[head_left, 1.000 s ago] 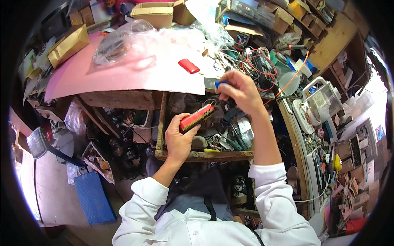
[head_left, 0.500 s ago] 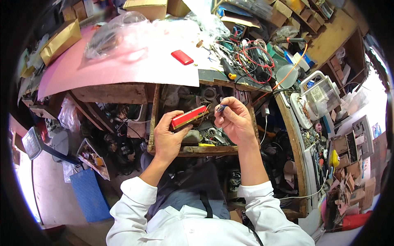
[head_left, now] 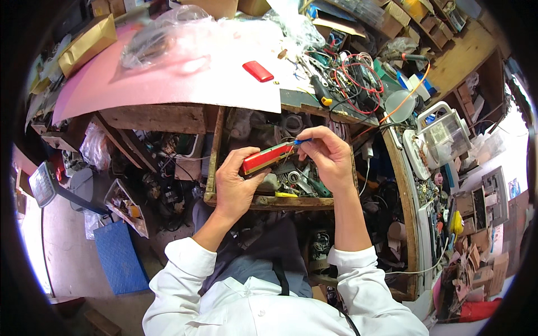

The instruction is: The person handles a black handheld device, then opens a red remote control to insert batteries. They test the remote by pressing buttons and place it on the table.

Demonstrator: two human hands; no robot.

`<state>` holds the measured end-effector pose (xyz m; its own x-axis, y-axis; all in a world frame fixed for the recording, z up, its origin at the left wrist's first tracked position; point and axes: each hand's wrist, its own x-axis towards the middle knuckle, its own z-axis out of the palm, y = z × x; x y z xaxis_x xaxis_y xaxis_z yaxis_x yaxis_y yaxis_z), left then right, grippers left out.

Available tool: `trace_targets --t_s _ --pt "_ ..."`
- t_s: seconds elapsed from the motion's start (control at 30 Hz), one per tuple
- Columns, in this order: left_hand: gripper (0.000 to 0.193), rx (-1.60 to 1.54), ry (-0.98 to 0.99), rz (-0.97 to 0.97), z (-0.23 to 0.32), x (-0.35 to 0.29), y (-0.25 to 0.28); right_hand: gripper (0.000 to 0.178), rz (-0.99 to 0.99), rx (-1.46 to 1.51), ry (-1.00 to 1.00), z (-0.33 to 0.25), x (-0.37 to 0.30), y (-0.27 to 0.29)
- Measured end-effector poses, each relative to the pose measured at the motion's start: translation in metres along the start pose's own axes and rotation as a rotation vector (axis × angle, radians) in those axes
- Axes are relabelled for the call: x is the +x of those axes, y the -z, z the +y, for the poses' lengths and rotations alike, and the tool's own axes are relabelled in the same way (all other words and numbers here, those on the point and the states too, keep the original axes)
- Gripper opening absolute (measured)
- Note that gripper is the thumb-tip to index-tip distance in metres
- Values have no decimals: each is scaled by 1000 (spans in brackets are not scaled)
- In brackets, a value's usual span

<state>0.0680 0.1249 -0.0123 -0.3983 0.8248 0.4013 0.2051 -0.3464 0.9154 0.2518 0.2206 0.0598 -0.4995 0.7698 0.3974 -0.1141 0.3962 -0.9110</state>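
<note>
My left hand (head_left: 232, 187) is wrapped round a long red case (head_left: 260, 161) with a gold-coloured edge, tilted up to the right. A thin wire shows at its far right end. Right at that end, my right hand (head_left: 333, 162) pinches a small blue piece (head_left: 303, 141); its exact kind is too small to tell. Both hands are above an open wooden drawer (head_left: 308, 203) full of tools and metal parts, among them a yellow-handled item (head_left: 286, 195). On the pink sheet (head_left: 168, 87) beyond lies a flat red cover-like piece (head_left: 258, 71).
Tangled test leads and cables (head_left: 358, 81) lie at the bench's back right, with a black and yellow screwdriver (head_left: 322, 92) beside them. A clear plastic container (head_left: 443, 131) stands further right. Plastic bags (head_left: 162, 39) sit on the sheet.
My right hand has brought the blue piece up against the right end of the red case. The left hand and case have shifted slightly right. The view has shifted a little.
</note>
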Motion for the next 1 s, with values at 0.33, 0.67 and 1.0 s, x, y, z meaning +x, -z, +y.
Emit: trace_targets --t_s 0.33,0.67,1.0 --pt "44 -16 -1 9 1 0 0 25 -253 -909 359 -35 7 -8" --pt "44 12 -38 16 5 1 1 18 -259 -1009 387 -32 4 -11" --pt "42 -11 -33 14 5 -1 2 25 -278 -1023 464 -33 2 -13"
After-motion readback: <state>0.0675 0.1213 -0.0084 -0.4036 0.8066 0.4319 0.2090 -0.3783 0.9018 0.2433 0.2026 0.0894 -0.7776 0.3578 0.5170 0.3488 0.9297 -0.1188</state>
